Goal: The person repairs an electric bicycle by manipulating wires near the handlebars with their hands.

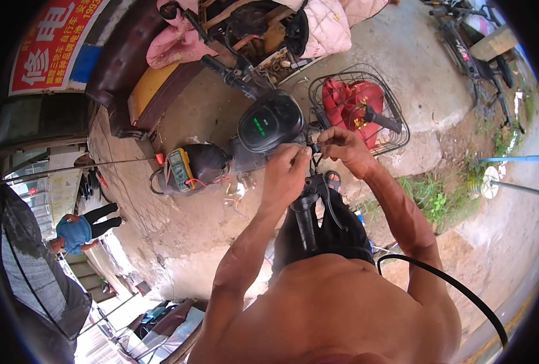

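Your left fingers (301,153) and right fingers (323,138) are pinched together on thin wires (313,151) at the scooter's handlebar — just at 4 o'clock from the dash display (269,123). Keep the pinch tight and close to the wire ends, I'd judge, with both wrists steady. The brake lever (309,197) sits at 6 o'clock below; the basket (397,115) at 2 o'clock, the multimeter (180,168) out at 9 o'clock.
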{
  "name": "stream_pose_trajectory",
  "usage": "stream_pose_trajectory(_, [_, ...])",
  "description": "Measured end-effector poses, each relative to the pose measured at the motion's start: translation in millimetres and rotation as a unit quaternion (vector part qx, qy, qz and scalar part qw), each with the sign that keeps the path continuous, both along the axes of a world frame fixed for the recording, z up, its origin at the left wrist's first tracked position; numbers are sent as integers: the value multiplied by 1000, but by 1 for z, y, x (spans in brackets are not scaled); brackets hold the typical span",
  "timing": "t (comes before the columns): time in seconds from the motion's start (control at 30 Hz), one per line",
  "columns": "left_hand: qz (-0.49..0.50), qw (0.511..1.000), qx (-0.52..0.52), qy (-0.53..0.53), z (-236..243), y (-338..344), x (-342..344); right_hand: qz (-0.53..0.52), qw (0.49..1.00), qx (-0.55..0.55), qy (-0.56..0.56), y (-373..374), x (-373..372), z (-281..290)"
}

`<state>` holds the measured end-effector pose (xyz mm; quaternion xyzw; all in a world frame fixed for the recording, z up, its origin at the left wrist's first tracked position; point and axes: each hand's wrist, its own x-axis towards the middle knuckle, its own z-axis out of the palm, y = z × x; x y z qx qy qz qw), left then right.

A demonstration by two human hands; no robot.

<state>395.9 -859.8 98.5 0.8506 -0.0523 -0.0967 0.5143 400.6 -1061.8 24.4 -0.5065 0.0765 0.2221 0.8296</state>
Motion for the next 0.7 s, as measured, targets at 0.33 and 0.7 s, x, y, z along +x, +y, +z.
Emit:
stream_pose_trajectory(0.33, [-29, 986, 124, -110, 10, -9, -2, 12, 1000, -22, -11, -4, -1, 0])
stream_pose_trajectory(0.7, [-8, 994, 87, -60, 8, -10, 2, 21, 1000, -15, -17, -6, 0, 4])
